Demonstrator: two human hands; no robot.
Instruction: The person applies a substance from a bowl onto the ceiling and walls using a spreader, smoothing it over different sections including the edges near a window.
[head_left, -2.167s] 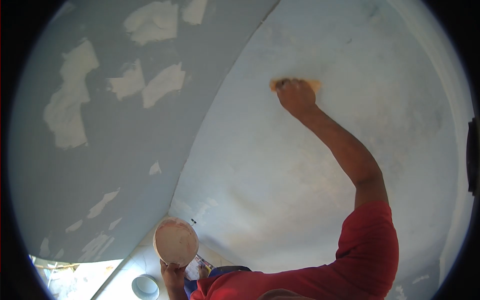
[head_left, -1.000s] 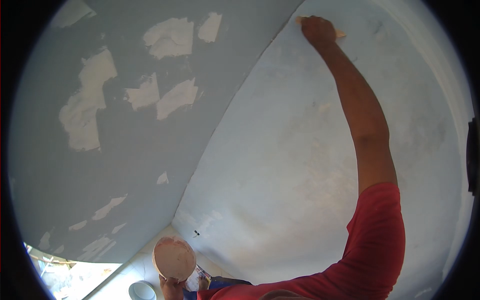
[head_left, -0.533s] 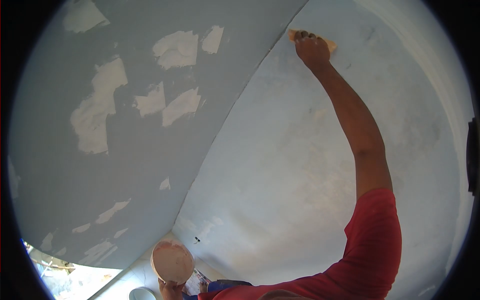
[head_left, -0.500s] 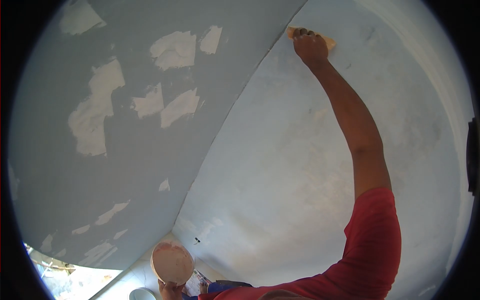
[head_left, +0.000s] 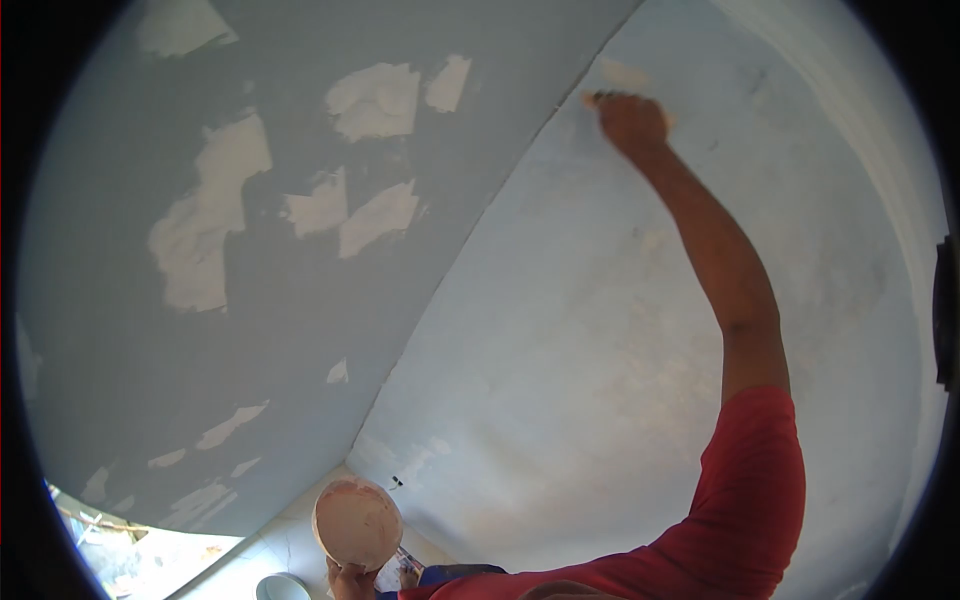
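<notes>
My right hand (head_left: 634,122) is raised high against the pale wall (head_left: 560,330), closed round a flat tan spreader (head_left: 591,99) whose ends show on either side of the fist. Just above it a wet cream smear (head_left: 625,73) lies on the wall. Low in the view, my left hand (head_left: 352,580) holds a round container (head_left: 357,524) with pinkish-cream paste inside, by its lower edge.
A grey surface (head_left: 290,330) with several whitish patches fills the left, meeting the wall along a dark seam. At the bottom left stand a white bucket (head_left: 282,587) and a bright opening (head_left: 130,555). A small dark fitting (head_left: 397,482) sits low on the wall.
My right hand has moved down the wall with the spreader, and a cream smear now shows above it. The container and my left hand sit slightly further right in the view.
</notes>
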